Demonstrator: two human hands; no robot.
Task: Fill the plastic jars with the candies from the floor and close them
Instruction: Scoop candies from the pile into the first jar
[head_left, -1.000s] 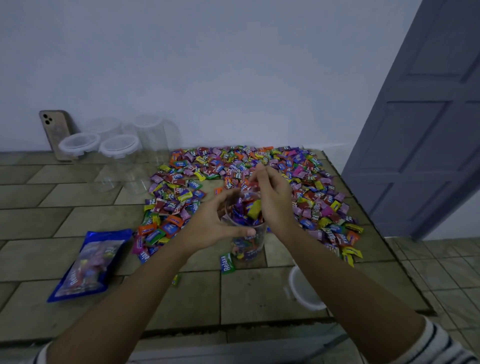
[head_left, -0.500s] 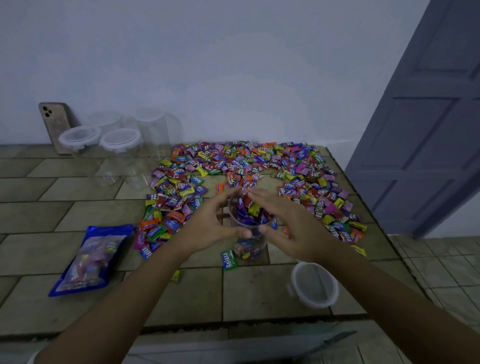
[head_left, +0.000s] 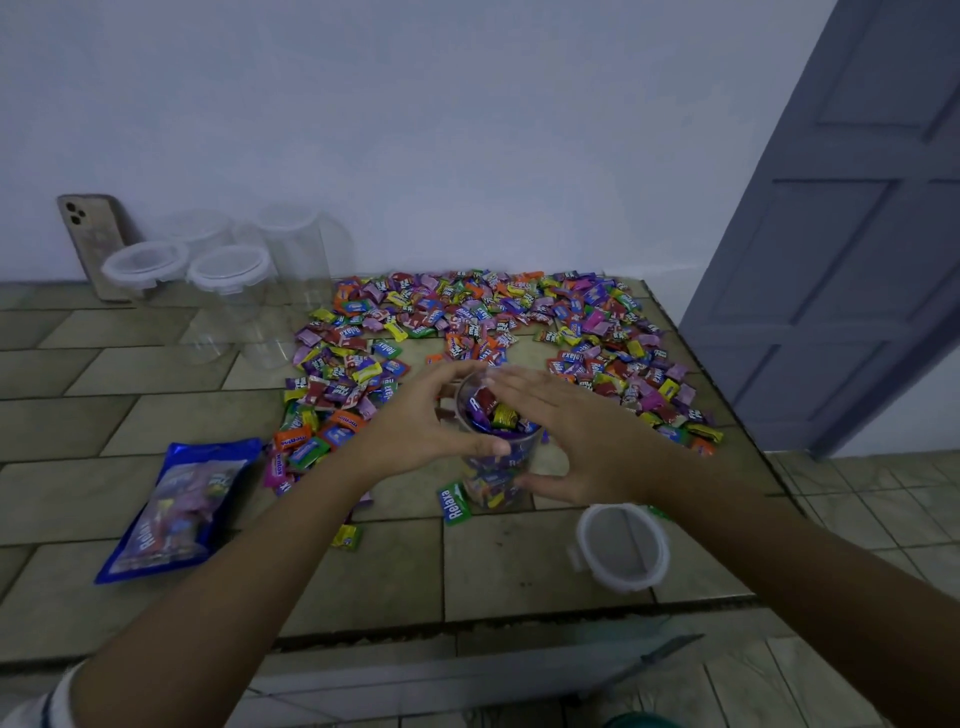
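Lid (head_left: 621, 551) lay beside the full jar (head_left: 493, 478), toward the person and rightward, nearest the right hand (head_left: 571, 441), which was straight-fingered over the jar's mouth; left hand (head_left: 421, 426) gripped its rim.

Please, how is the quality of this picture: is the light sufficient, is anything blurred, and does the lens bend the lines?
Head view: light dim and bluish, no hard shadows; head view: right hand smeared at its fingertips over the filled jar, left hand sharper; head view: wide lens leans the door and bends the floor tiles; empty jars nearly vanish against the wall.
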